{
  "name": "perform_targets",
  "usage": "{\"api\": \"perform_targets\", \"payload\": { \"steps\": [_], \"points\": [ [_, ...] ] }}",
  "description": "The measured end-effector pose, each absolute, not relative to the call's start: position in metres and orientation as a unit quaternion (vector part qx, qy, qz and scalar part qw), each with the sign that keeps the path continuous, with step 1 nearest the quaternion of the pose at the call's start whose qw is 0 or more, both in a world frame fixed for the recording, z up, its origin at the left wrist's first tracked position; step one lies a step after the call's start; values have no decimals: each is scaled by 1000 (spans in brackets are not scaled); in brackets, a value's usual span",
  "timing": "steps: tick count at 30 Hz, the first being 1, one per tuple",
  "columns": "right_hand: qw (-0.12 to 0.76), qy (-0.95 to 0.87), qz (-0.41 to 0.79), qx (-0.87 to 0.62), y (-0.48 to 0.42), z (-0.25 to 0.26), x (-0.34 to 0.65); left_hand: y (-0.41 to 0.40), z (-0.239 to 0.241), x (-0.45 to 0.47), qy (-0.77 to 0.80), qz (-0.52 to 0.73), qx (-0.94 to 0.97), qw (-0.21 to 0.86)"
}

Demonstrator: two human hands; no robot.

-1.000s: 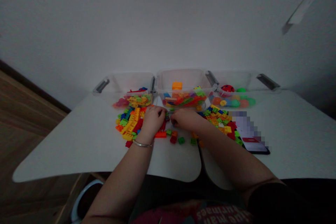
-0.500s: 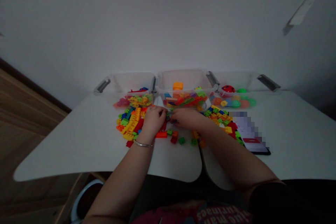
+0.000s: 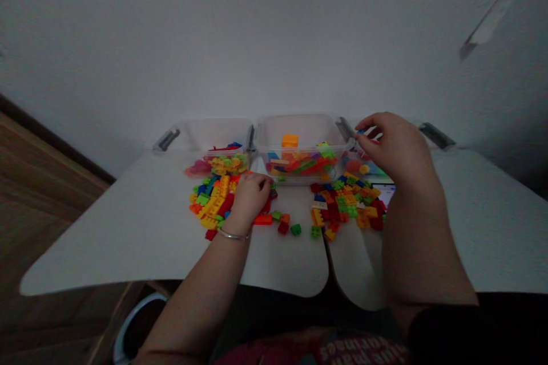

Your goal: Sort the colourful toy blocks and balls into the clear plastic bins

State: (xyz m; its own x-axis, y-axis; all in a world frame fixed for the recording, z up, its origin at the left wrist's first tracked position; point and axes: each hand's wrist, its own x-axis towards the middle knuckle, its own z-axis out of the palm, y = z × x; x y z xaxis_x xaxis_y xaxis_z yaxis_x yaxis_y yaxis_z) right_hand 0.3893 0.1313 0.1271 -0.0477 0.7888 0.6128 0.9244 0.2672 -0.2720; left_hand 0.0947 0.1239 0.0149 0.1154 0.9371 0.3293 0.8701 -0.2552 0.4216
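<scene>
My left hand rests at the right edge of the left heap of toy building blocks, its fingers curled. Whatever lies under those fingers is mostly hidden; a bit of dark and red shows beside them. Raised above the right-hand clear bin is my right hand, thumb and fingers pinched on a small blue piece whose kind I cannot make out. Between the two heaps lie a few loose blocks, among them a dark green block and a red and orange one.
Three clear bins stand along the wall: a left bin, a middle bin with mixed blocks, and a right bin with coloured balls. A second block heap partly covers the seam between tables. A phone is mostly behind my right arm.
My right hand has moved from beside my left hand up and right to above the right bin, with a small blue piece in its fingers. My left hand has stayed in place.
</scene>
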Motion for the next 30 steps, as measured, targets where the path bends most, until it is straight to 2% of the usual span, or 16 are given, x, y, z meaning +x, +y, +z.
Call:
{"api": "perform_targets", "payload": {
  "steps": [5,14,26,30],
  "points": [
    [366,-631,-106,-676,147,117,398,124,14,95,607,272,744,61],
    [233,-619,-52,-748,168,97,405,125,11,93,602,284,745,49],
    [156,-630,-34,-760,169,100,404,124,13,94,603,283,744,56],
    [167,-629,-46,-758,155,111,394,125,12,93,601,284,744,59]
  ]
}}
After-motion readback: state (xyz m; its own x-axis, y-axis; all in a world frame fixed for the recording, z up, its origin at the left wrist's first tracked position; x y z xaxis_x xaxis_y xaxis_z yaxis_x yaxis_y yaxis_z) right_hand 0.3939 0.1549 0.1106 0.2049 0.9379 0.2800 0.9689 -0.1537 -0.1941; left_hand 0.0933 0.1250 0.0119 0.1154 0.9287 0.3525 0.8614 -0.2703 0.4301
